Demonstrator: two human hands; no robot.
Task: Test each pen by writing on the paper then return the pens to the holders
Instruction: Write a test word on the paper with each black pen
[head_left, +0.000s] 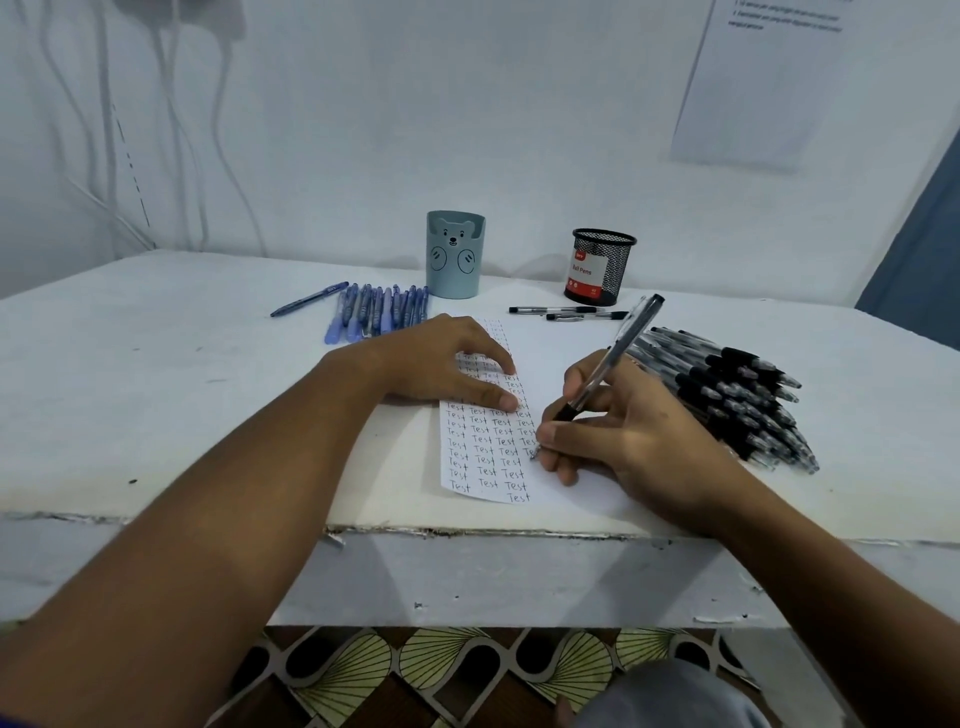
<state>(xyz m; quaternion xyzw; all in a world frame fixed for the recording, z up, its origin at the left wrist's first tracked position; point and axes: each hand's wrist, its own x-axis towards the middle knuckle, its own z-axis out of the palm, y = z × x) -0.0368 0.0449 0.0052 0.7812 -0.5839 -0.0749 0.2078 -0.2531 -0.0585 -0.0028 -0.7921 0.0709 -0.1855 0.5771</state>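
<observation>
The pen (608, 358) in use is a black one, pinched near its grip by the right hand (618, 441), tip down on the paper (485, 452) at the right end of a row of "Test" words; it leans away toward the far right, cap end high, which suits a writing grip; the paper lies at the near edge of the table (156, 374), so the wrist can rest on the edge while writing. The left hand (441, 364) lies flat with straight fingers spread on the upper part of the paper, grasping nothing, probably to keep the strip from sliding under the strokes.

Just right of the writing hand a heap of black pens (737, 395) is stacked, close enough to reach without shifting the arm; whether these are tested or waiting I cannot tell; two more black pens (566, 313) lie apart by the mesh holder (600, 267). A row of blue pens (379, 312) lies beside the bear holder (455, 254), far left of the paper; no pens show above either holder's rim, so the returning seems yet to come. The heap crowds the right elbow's side; the way to the holders looks open.
</observation>
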